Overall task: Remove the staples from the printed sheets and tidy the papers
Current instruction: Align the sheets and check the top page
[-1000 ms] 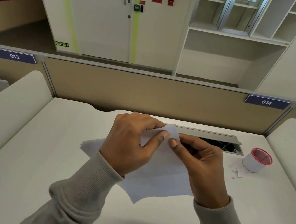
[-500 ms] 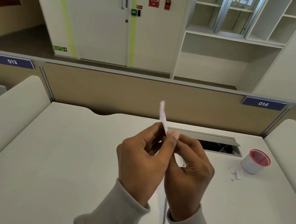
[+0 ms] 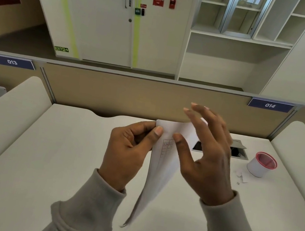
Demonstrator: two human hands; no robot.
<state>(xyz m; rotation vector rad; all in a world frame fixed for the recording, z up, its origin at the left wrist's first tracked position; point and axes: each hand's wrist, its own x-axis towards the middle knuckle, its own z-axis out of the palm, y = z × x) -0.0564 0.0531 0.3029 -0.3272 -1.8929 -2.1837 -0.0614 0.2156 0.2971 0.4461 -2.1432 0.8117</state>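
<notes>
A left hand [image 3: 130, 147] pinches the top corner of the printed sheets [image 3: 162, 168], which hang above the white desk [image 3: 41, 157] at frame centre; the right hand [image 3: 208, 164], fingers spread straight, touches them with its thumb. At right, a red-rimmed white container [image 3: 261, 166] stands beside paper scraps [image 3: 242, 175]

On my feed the printed sheets [image 3: 161, 164] read as thin, matt white paper, limp enough to curl and carrying faint print. The sleeve cuffs [image 3: 80, 211] are soft grey knitted cloth with a ribbed finish. The desktop [image 3: 56, 160] looks like smooth, matt off-white laminate, the cable hatch lid [image 3: 240, 144] set into it like dull grey metal, the partition panel [image 3: 130, 96] like flat matt tan board, and the small tub [image 3: 257, 169] like smooth white plastic, with torn matt paper scraps [image 3: 242, 175] beside it.
</notes>
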